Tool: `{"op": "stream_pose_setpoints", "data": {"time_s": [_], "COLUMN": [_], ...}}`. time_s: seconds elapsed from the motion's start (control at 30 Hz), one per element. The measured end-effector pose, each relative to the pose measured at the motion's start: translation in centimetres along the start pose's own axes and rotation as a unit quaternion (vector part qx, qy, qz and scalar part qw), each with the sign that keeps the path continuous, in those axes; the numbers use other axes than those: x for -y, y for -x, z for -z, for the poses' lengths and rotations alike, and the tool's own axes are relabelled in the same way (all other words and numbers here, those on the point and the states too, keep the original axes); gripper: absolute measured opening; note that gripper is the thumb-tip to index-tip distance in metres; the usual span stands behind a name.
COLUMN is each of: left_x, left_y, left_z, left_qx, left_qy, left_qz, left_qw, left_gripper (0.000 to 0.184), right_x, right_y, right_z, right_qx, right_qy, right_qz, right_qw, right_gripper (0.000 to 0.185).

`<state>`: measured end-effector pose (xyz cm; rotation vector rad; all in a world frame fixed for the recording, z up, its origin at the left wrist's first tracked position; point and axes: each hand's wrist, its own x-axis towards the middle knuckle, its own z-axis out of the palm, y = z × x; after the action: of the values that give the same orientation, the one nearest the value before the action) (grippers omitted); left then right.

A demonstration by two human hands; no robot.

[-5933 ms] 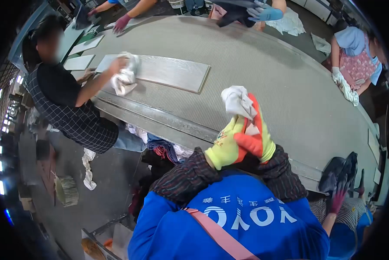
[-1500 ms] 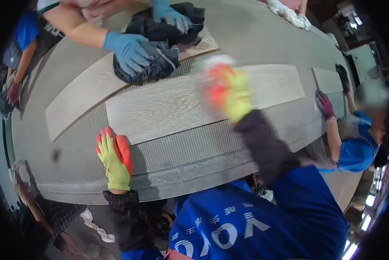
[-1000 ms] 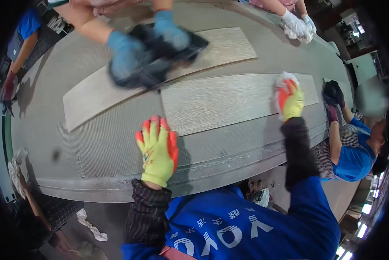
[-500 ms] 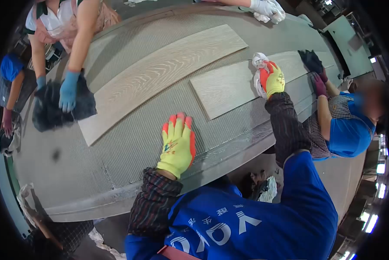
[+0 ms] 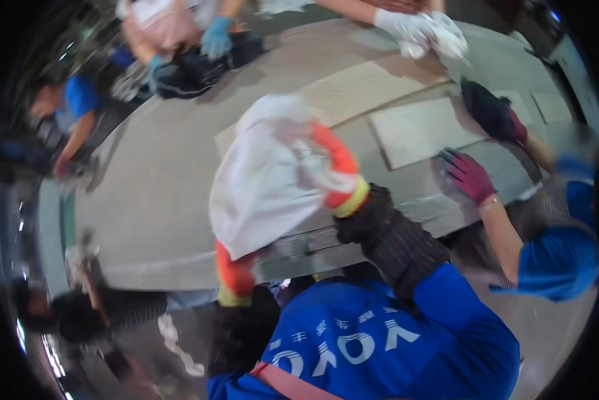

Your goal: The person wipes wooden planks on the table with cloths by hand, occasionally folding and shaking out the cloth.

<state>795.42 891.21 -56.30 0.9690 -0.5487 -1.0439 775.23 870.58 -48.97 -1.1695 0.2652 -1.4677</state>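
Note:
A crumpled white cloth is spread up in front of me, above the grey ribbed surface. At its right edge, my right hand in an orange and yellow glove is closed on the fabric. My left hand, gloved alike, grips the lower left corner, with its fingertips hidden behind the cloth. Behind the cloth lies a long pale wood-grain plank, partly covered by it. A shorter pale plank sits to the right of my right hand.
On the right, a co-worker's maroon-gloved hand hovers near the edge, the other holding a dark cloth. Across from me, blue-gloved hands hold a black cloth. White-gloved hands hold a white cloth.
My right hand has lifted the white cloth off the shorter plank and brought it left. My left hand has left the ribbed surface and taken hold of the cloth. The planks appear farther right.

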Motion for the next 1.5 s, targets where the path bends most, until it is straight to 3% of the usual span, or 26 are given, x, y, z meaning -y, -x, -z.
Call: {"op": "stream_pose_setpoints", "data": {"time_s": [0.03, 0.1, 0.13, 0.17, 0.27, 0.3, 0.37, 0.4, 0.43, 0.5, 0.53, 0.6, 0.7, 0.77, 0.8, 0.83, 0.87, 0.9, 1.0, 1.07, 1.13, 1.17, 1.2, 1.27, 1.4, 1.5], "left_x": [0.6, -4.0, -7.1, -8.6, -8.3, -8.2, -8.1, -7.9, -7.9, -10.8, -11.7, -12.5, -14.3, -16.3, -17.0, -16.7, -15.9, -15.4, -16.7, -18.3, -19.1, -19.5, -19.4, -18.5, -17.6, -17.5], "left_y": [-0.9, -0.7, 0.8, -0.7, -1.8, -1.7, -1.5, -1.5, -1.4, -0.5, -0.3, -0.3, 0.4, 1.5, 1.9, 1.9, 1.5, 1.2, 1.4, 1.7, 1.6, 1.6, 1.9, 2.4, 2.2, 2.3], "left_z": [3.0, 1.8, 0.7, -9.4, -16.4, -15.3, -12.0, -10.8, -9.8, -11.5, -12.0, -9.7, -7.0, -6.2, -5.7, -4.7, -3.2, -1.9, 0.6, 1.2, 0.3, -0.4, -0.7, -2.1, -3.8, -4.7], "left_qx": [0.098, 0.081, -0.034, -0.058, 0.092, 0.095, 0.144, 0.157, 0.17, 0.177, 0.179, 0.173, 0.172, 0.141, 0.124, 0.124, 0.103, 0.082, 0.019, -0.062, -0.006, 0.047, 0.096, 0.083, 0.077, 0.052], "left_qy": [-0.23, -0.2, 0.072, 0.039, 0.126, 0.131, -0.014, -0.049, -0.085, -0.068, -0.06, -0.042, -0.007, 0.128, 0.196, 0.201, 0.203, 0.204, 0.21, 0.215, 0.192, 0.166, 0.138, 0.144, 0.108, 0.011], "left_qz": [-0.072, 0.059, 0.231, 0.234, 0.2, 0.203, 0.199, 0.195, 0.189, 0.09, 0.039, 0.038, 0.049, 0.079, 0.095, 0.094, 0.078, 0.063, 0.069, 0.109, 0.091, 0.072, 0.054, 0.042, -0.015, -0.1], "left_qw": [0.966, 0.975, 0.97, 0.97, 0.967, 0.966, 0.969, 0.967, 0.963, 0.978, 0.981, 0.983, 0.984, 0.979, 0.968, 0.967, 0.971, 0.973, 0.975, 0.968, 0.977, 0.982, 0.984, 0.985, 0.991, 0.994], "left_gripper": [0.063, 0.071, 0.076, 0.076, 0.079, 0.079, 0.075, 0.074, 0.072, 0.068, 0.066, 0.065, 0.064, 0.06, 0.058, 0.058, 0.059, 0.061, 0.062, 0.061, 0.061, 0.061, 0.061, 0.059, 0.052, 0.047], "right_x": [-0.5, -1.5, -1.7, 1.4, 4.8, 5.3, 6.4, 6.7, 7.3, 8.4, 9.4, 10.0, 10.1, 9.7, 9.6, 9.5, 9.2, 8.8, 7.0, 6.4, 6.3, 6.2, 5.9, 5.4, 2.1, 6.4], "right_y": [1.4, 4.2, 4.8, 2.5, 1.7, 2.2, 2.8, 2.8, 2.6, 2.0, 1.7, 1.8, 1.8, 1.9, 2.1, 2.3, 2.4, 2.5, 1.5, 0.9, 0.6, 0.7, 1.0, 1.0, -0.1, -0.1], "right_z": [-2.7, -7.2, -8.5, -6.2, -3.8, -4.4, -5.9, -6.8, -7.4, -9.9, -11.1, -14.1, -15.6, -17.0, -17.8, -18.6, -19.2, -19.8, -20.6, -20.1, -19.2, -19.3, -19.8, -20.8, -17.9, -15.6], "right_qx": [-0.05, -0.07, -0.067, -0.084, -0.084, -0.077, -0.043, 0.002, 0.084, 0.169, 0.192, 0.23, 0.244, 0.253, 0.178, 0.091, 0.049, -0.001, 0.013, 0.016, 0.018, 0.02, 0.033, 0.062, 0.025, 0.033], "right_qy": [-0.091, -0.086, -0.072, -0.087, -0.044, -0.005, 0.118, 0.239, 0.419, 0.582, 0.479, 0.25, 0.28, 0.298, 0.12, -0.063, -0.153, -0.241, -0.326, -0.246, -0.083, -0.084, -0.188, -0.388, -0.32, -0.239], "right_qz": [-0.076, -0.152, -0.171, -0.191, -0.206, -0.197, -0.156, -0.104, -0.043, 0.024, -0.028, -0.135, -0.092, -0.071, -0.169, -0.259, -0.302, -0.338, -0.342, -0.316, -0.258, -0.261, -0.326, -0.437, -0.426, -0.455], "right_qw": [0.992, 0.982, 0.98, 0.974, 0.974, 0.977, 0.98, 0.965, 0.903, 0.795, 0.856, 0.931, 0.924, 0.918, 0.962, 0.959, 0.94, 0.91, 0.881, 0.916, 0.962, 0.961, 0.926, 0.809, 0.846, 0.857], "right_gripper": [0.054, 0.056, 0.057, 0.058, 0.06, 0.061, 0.063, 0.064, 0.064, 0.064, 0.062, 0.06, 0.055, 0.053, 0.049, 0.044, 0.042, 0.041, 0.037, 0.039, 0.042, 0.042, 0.044, 0.048, 0.052, 0.051]}}
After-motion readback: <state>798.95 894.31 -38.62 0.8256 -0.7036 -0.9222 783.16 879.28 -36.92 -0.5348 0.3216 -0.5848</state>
